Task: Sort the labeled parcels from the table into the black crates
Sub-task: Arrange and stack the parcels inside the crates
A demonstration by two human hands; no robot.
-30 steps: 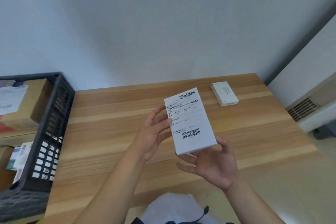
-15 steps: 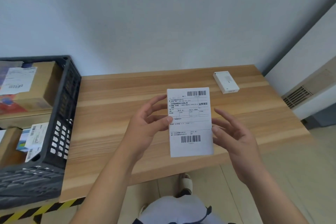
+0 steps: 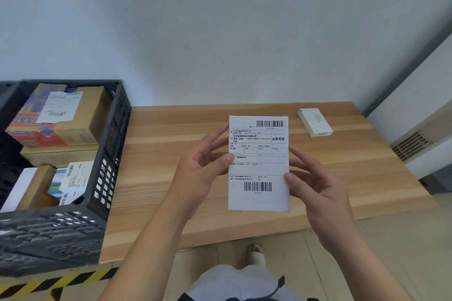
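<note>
I hold a flat white parcel (image 3: 258, 168) with a barcoded shipping label upright above the wooden table (image 3: 159, 178), label facing me. My left hand (image 3: 203, 171) pinches its left edge with thumb in front and fingers behind. My right hand (image 3: 315, 186) pinches its right edge the same way. A small white box (image 3: 315, 121) lies on the table at the far right. A black crate (image 3: 107, 154) stands at the left, holding several labeled cardboard parcels (image 3: 61, 115).
A wall runs behind the table. A white unit with a vent grille (image 3: 411, 145) stands off the table's right end. Yellow-black hazard tape (image 3: 49, 283) marks the floor at lower left. My foot (image 3: 255, 253) shows below the table's near edge.
The parcel turned from tilted to straight upright. My right hand moved from under its lower end to pinching its right edge. The view shifted, showing more of the crate.
</note>
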